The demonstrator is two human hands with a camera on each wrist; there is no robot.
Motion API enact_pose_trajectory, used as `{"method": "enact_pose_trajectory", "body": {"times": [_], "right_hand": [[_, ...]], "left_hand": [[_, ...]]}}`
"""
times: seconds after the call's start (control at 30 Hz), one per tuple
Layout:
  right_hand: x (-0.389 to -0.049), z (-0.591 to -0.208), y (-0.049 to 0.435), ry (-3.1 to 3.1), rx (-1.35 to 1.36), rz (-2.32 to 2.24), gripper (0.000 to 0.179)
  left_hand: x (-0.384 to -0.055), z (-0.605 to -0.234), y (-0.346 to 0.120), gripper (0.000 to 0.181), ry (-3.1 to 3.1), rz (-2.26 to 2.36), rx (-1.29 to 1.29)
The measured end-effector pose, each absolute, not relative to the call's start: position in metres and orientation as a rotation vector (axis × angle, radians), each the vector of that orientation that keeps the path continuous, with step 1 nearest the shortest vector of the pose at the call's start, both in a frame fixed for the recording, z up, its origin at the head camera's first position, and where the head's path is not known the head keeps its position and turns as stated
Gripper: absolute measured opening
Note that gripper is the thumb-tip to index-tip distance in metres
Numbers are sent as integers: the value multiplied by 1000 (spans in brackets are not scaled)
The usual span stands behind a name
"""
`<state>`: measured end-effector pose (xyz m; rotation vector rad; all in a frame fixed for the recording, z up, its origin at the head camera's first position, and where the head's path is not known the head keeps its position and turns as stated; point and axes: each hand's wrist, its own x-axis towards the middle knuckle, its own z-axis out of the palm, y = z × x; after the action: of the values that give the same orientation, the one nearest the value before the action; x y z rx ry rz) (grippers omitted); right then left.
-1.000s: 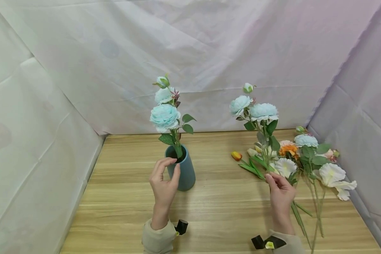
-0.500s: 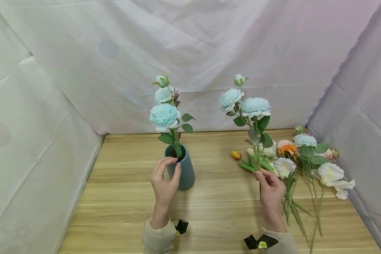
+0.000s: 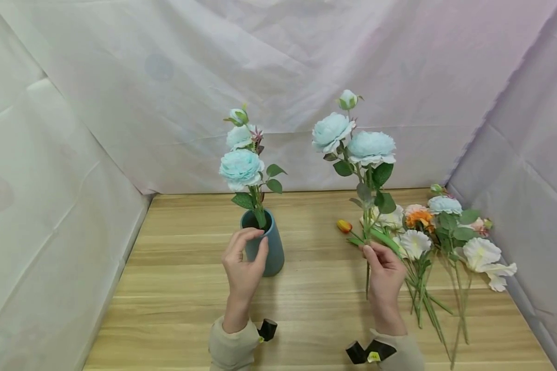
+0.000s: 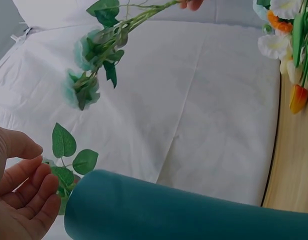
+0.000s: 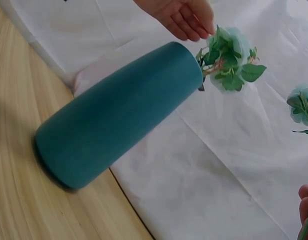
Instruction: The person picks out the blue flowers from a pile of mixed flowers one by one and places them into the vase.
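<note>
A teal vase (image 3: pixel 273 252) stands upright on the table, with a light blue peony spray (image 3: pixel 241 169) in its mouth. Close to the vase's near rim, my left hand (image 3: pixel 245 270) holds nothing, its thumb and fingers loosely bent with a gap between them. In the left wrist view that hand (image 4: pixel 26 192) is beside the vase mouth. My right hand (image 3: pixel 386 278) pinches the stem of a second light blue peony spray (image 3: pixel 371 147), held upright above the table to the right of the vase. Its lower stem hangs below the fingers.
Several artificial flowers lie at the right of the wooden table (image 3: pixel 190 288): an orange tulip (image 3: pixel 344 226), an orange bloom (image 3: pixel 419 218), white flowers (image 3: pixel 481 252) and another light blue peony (image 3: pixel 445 205). White cloth (image 3: pixel 278 62) hangs behind and at both sides.
My right hand has moved left with the peony spray and raised it a little, away from the lying flowers. My left hand has stayed by the vase almost unmoved.
</note>
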<state>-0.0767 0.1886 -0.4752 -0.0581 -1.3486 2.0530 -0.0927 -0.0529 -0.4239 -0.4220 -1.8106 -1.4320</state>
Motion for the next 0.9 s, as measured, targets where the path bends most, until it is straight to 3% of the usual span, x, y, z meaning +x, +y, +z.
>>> {"method": "enact_pose_trajectory", "body": {"times": [0.9], "right_hand": [[-78,-459,152,-1341,30,2152,12]], "left_hand": [[-98,-424,-19,7,-1825,-1574,-570]]}}
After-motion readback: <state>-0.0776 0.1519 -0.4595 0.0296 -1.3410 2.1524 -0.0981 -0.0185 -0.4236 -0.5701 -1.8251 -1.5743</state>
